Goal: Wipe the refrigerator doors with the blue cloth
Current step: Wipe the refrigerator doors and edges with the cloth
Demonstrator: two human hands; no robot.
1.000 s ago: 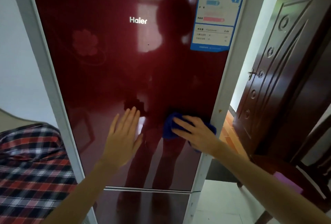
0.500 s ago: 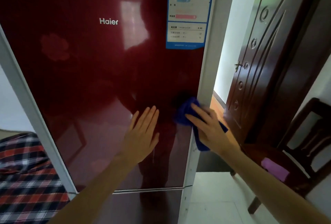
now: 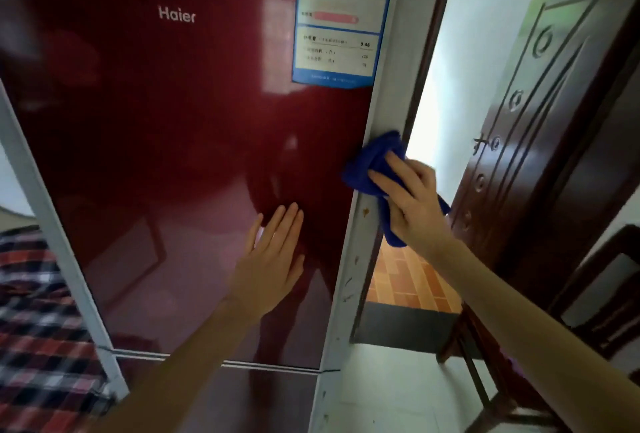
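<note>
Upper refrigerator door (image 3: 180, 141), glossy dark red, marked "Haier", with a blue energy label (image 3: 341, 17) at upper right. Blue cloth (image 3: 375, 169) bunched under the right hand (image 3: 412, 200), pressed over the grey right edge strip (image 3: 356, 252) of the door, part on the red panel and part wrapped round the side, a loose tail hanging below the wrist. Right hand grasping the cloth, fingers spread across it. Left hand (image 3: 273, 259) released and flat, palm against the red panel just left of the cloth, holding nothing, evidently bracing the door. Brownish spots and scuffs (image 3: 364, 212) visible on the edge strip below the cloth. Seam (image 3: 225, 361) to the lower door near the bottom of the view; lower door (image 3: 221, 401) only partly in view.

Step in hand, as judged: wiping the right margin of the upper door. For a good result: even pressure through the flat of the fingers; long overlapping strokes down the strip, carried over the spots below; cloth folded so that the hanging tail is gathered in; left palm kept firm against the panel to stop the door swinging, then its own print wiped away afterwards, gloss showing marks readily. Label edges best skirted, to avoid lifting a corner. Lower door probably left for afterwards.
</note>
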